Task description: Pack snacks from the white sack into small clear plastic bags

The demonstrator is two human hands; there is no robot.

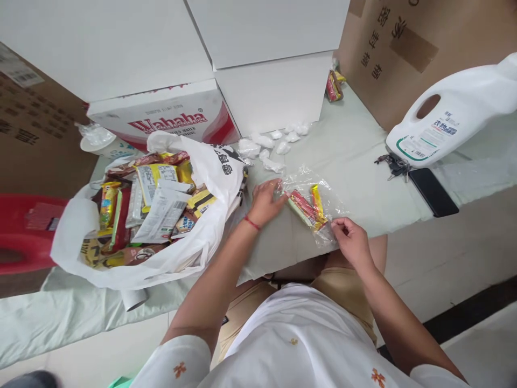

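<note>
A clear plastic bag (336, 200) lies on the cloth-covered table in front of me, with several wrapped snacks inside. Among them are a red-wrapped snack (302, 206) and a yellow-and-red snack packet (317, 199). My left hand (266, 203) rests at the bag's left edge, thumb and fingers apart, its fingertips by the plastic. At the lower right edge my right hand (350, 240) pinches the plastic between thumb and fingers. Left of my left arm stands a large white carrier bag (216, 215), open at the top and heaped with packaged snacks (161, 210).
Behind the clear bag lie several small white bundles (262, 141). A Wahaba-labelled carton (173, 116) and white boxes (274, 91) stand at the back. On the right are a detergent jug (440, 129), keys (398, 166) and a phone (433, 191). A red container (28, 229) is far left.
</note>
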